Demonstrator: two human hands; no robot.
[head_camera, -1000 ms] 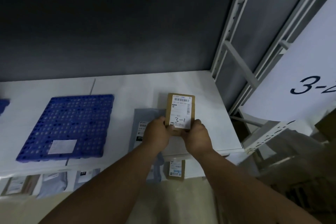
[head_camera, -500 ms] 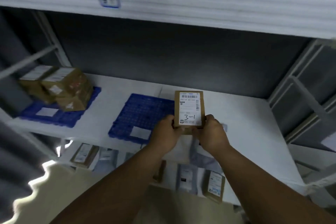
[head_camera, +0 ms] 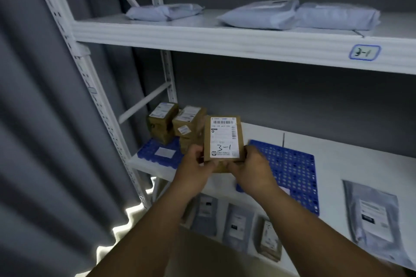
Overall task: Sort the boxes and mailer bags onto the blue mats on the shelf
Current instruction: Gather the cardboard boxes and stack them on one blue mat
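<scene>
- Two hands hold one small brown box upright in front of the middle shelf: the left hand grips its lower left corner, the right hand its lower right corner, fingers curled round the bottom edge.
- The box's white label faces the camera, with a barcode at the top and "3-1" handwritten near the bottom.
- Just behind the box, to the left and farther back, a stack of brown boxes stands on the left blue mat; at least three show, and the held box hides part of the stack.
- A second blue mat lies to the right of the hands on the same white shelf; its near left part is hidden by the right hand.
- One grey mailer bag lies flat on the shelf at the near right, apart from the mats.
- On the shelf above, three pale mailer bags lie in a row, and a blue-framed tag on its front edge reads "3-1".
- Below the middle shelf, about three more parcels show, blurred.
</scene>
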